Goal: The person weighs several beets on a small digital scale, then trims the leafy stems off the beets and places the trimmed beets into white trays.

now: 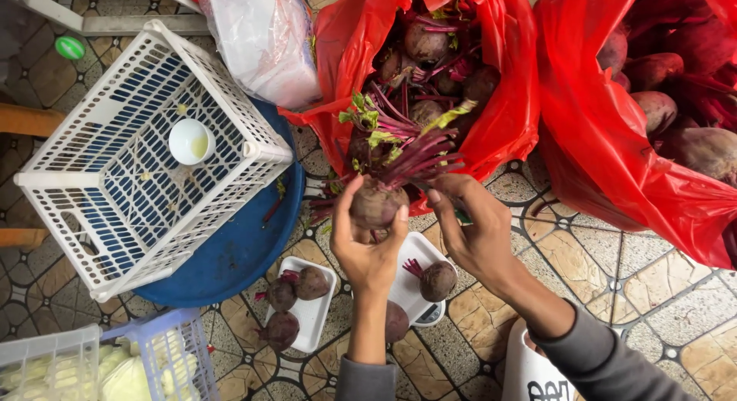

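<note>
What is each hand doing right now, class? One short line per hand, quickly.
Left hand: closed around a beetroot, held up over the floor.
Right hand: fingers curled at the beetroot's stalks; what it holds cannot be told.

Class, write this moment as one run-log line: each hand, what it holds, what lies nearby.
left hand: holds beetroot | right hand: at its stalks | below: beetroot on scale | near: white tray, red bag
</note>
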